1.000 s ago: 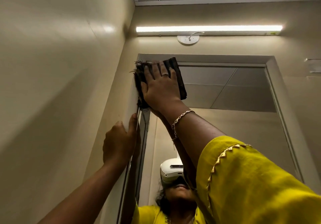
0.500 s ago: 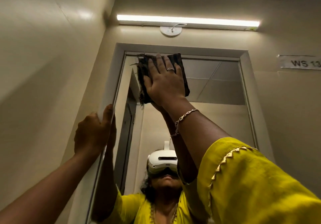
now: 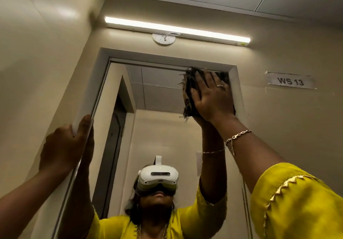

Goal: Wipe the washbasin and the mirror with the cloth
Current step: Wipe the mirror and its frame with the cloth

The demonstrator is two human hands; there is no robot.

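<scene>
1. At the lower left of the frame my left hand (image 3: 65, 146) is clamped on the mirror's left frame edge (image 3: 87, 105), thumb on the front face and fingers wrapped behind it, steadying me rather than wiping.

2. In the middle of the frame the mirror (image 3: 157, 94) fills the wall from the white frame down. It reflects the ceiling, a doorway and me in a headset. The glass there shows no obvious streaks that I can make out.

3. At the upper right of the mirror my right hand (image 3: 213, 97) is spread flat, palm pressing the dark frayed cloth (image 3: 189, 90) against the glass, right up in the top right corner beside the frame.

4. Far right, a label reading WS 13 (image 3: 290, 81) sits on the wall, apart from the mirror.

5. I judge the mirror step is in hand, along its top band. Next I would draw the cloth down the right side, keeping the palm flat so the pressure holds. The washbasin is out of view below.
</scene>
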